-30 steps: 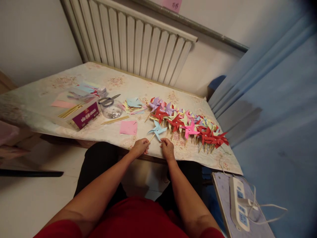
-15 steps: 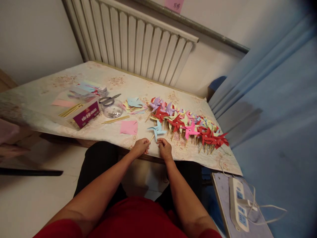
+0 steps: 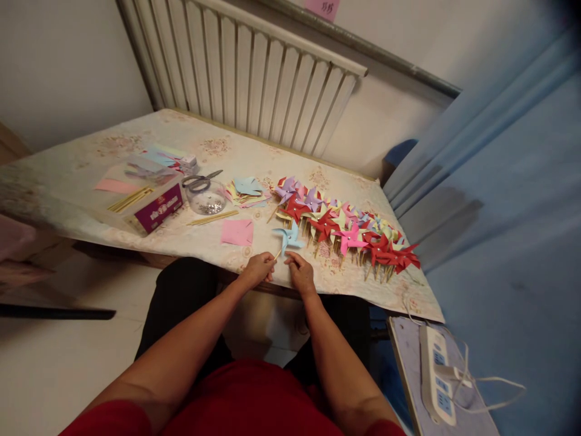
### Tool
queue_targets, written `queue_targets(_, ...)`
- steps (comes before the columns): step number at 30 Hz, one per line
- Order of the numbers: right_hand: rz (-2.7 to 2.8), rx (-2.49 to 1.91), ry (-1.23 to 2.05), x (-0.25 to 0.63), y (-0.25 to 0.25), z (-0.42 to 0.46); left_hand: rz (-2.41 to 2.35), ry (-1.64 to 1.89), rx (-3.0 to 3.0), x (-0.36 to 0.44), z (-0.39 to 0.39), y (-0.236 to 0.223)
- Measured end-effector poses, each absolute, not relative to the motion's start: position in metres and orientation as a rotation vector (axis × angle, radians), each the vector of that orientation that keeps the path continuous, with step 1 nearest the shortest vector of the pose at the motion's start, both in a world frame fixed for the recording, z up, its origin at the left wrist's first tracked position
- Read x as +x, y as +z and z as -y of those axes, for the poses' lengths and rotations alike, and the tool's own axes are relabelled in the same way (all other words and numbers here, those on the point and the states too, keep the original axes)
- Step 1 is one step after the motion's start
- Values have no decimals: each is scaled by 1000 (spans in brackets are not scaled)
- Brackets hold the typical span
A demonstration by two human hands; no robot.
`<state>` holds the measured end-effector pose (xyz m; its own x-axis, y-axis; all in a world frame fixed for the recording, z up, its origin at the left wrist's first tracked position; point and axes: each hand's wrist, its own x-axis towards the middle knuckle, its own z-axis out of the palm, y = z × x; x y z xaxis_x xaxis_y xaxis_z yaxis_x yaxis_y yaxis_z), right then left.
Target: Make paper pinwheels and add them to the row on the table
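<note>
I noted the light-blue paper pinwheel (image 3: 287, 238) over the near edge of the table (image 3: 229, 259), left hand (image 3: 259, 270) pinching its stick (image 3: 278, 255), right hand (image 3: 301, 274) half-curled beside its blades (image 3: 294, 234), contact unclear; it looked light, stiff-stemmed but easily creased, so the stick seemed the place to hold.

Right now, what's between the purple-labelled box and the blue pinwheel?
In the head view, going from the box to the blue pinwheel: some thin sticks, then a pink paper square.
</note>
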<state>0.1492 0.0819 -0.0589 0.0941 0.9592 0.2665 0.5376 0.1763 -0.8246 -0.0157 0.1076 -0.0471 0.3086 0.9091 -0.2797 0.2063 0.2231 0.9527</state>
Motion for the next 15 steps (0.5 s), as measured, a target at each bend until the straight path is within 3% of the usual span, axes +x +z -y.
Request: queue_targets(15, 1691, -1432, 562, 149, -64, -82, -1169, 695, 1290, -16, -107, -47)
